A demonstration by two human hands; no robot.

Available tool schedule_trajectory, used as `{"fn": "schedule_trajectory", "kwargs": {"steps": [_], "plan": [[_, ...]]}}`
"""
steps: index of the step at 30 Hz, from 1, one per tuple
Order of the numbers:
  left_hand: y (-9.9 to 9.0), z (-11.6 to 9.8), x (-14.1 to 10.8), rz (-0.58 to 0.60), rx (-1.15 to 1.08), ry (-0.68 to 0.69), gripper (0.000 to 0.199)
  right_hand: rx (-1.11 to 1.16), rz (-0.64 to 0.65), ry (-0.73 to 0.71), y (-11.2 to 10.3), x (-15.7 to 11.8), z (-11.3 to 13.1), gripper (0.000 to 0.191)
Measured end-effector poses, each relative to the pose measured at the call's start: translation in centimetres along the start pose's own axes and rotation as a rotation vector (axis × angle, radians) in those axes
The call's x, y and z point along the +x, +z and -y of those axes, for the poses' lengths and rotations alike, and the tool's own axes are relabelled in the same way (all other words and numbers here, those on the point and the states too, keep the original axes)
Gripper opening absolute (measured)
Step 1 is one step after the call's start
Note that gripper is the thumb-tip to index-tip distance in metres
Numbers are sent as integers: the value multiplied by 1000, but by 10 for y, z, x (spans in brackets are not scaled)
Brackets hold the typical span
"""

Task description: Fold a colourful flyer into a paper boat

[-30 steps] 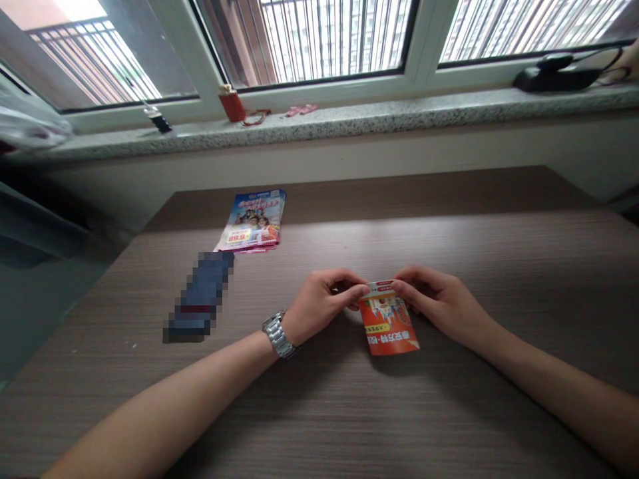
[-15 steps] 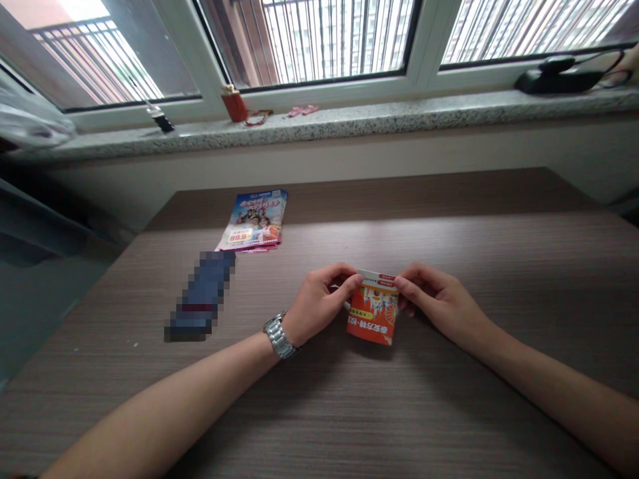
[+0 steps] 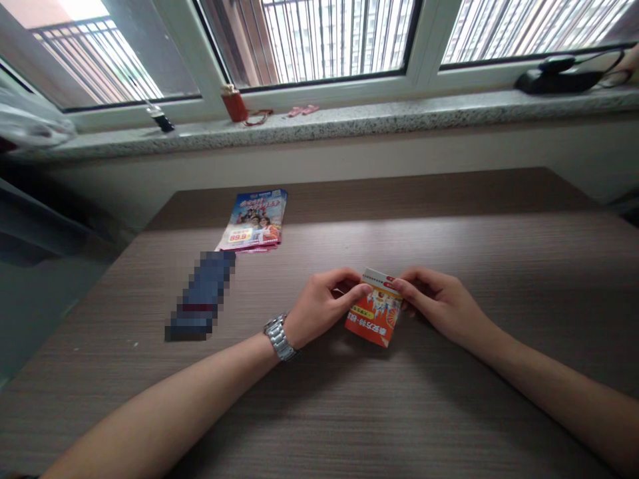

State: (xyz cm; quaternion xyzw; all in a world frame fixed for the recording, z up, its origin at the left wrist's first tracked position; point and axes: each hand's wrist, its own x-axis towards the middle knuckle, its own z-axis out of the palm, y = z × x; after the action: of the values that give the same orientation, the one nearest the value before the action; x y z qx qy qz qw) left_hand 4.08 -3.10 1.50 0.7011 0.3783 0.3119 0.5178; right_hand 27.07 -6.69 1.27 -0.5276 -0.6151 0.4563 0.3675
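Between my two hands is a small folded flyer [image 3: 372, 318], orange-red with white lettering, a castle picture and a white strip along its far edge. My left hand [image 3: 327, 299], with a metal watch [image 3: 280, 336] at the wrist, pinches its left side, thumb on top. The thumb and fingers of my right hand [image 3: 436, 296] grip the upper right corner. The flyer tilts slightly, its near edge casting a shadow on the wooden table [image 3: 309, 412]. Fingers beneath the paper are mostly hidden.
A stack of colourful leaflets [image 3: 257, 219] lies at the table's back left. In front of it is a dark, pixelated flat object [image 3: 202, 296]. The stone windowsill [image 3: 369, 120] beyond bears a red container [image 3: 233, 105], a small dark bottle [image 3: 160, 120], pink items [image 3: 303, 111] and a black device [image 3: 556, 78].
The flyer has turned a little, its near edge swinging left and its far edge right. My left thumb has slid further onto it, lower down. My right hand stays at the corner.
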Motion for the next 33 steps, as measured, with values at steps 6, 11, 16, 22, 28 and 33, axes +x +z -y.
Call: {"fn": "schedule_trajectory", "kwargs": {"steps": [6, 11, 16, 22, 28, 33], "plan": [[0, 1, 0, 21, -43, -4, 23, -2, -15, 7, -3, 0, 0, 32], [0, -1, 1, 23, -60, 3, 20, 4, -16, 25, -5, -1, 2, 33], [-2, -3, 1, 29, -37, 9, 20, 13, -17, 27, -5, 0, 0, 33], [-2, -3, 0, 44, -13, 2, 26, 20, -6, 32, -6, 0, -1, 33], [-1, -2, 0, 5, 6, -1, 29, 32, 50, 10, -5, -2, -2, 30], [-3, -5, 0, 39, 120, 50, 27, 14, 82, -3, -3, -3, -1, 27]]}}
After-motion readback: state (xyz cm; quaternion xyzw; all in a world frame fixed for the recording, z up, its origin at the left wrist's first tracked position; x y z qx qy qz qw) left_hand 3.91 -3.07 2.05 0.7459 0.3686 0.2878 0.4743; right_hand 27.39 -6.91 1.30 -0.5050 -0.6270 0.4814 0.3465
